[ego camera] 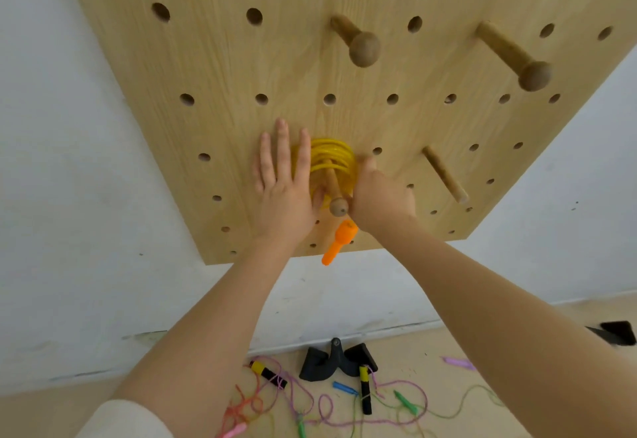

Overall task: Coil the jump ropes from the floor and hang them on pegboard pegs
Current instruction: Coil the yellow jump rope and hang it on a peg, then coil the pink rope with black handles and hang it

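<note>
A coiled yellow jump rope [331,155] hangs on a wooden peg [335,193] of the pegboard [213,69], and its orange handle [338,242] dangles below the peg. My left hand [284,182] lies flat with straight fingers against the left side of the coil and the board. My right hand [381,193] has curled fingers at the right side of the coil; what they hold is hidden. Several more ropes [344,406] lie tangled on the floor below, among them a purple one with yellow-and-black handles [267,373] and green and pink ones.
Two knobbed pegs [358,43] [517,58] stick out higher on the board, and a plain dowel peg [444,174] to the right. A black stand [336,362] sits on the floor by the white wall. Another dark object [617,332] lies at the far right.
</note>
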Available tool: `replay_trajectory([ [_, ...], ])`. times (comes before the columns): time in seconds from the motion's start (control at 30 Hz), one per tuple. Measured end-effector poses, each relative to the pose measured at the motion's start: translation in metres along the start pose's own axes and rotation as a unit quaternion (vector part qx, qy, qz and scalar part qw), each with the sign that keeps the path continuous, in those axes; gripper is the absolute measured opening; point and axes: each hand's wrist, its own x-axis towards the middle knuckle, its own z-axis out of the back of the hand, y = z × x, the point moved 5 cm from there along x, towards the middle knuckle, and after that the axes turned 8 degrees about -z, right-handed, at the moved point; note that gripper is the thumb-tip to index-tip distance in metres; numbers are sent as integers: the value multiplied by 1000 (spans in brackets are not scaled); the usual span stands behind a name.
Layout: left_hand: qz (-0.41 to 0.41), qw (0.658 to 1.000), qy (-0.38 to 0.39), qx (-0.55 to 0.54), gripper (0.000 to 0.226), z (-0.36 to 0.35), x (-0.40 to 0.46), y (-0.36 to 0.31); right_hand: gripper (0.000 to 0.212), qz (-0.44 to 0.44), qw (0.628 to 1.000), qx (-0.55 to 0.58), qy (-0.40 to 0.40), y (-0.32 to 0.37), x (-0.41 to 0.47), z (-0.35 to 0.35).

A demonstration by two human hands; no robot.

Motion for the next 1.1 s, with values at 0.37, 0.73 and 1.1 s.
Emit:
replay_trajectory([
  [0.37,142,982,-10,-125,88,5,-89,-44,26,186,966,108,142,-86,-58,-20],
  [0.73,400,829,328,-212,34,-181,-274,-126,26,138,924,31,357,-240,-92,-225],
  [1.1,417,770,424,-232,37,-433,-472,-107,40,-22,898,-19,438,-378,-138,-579],
])
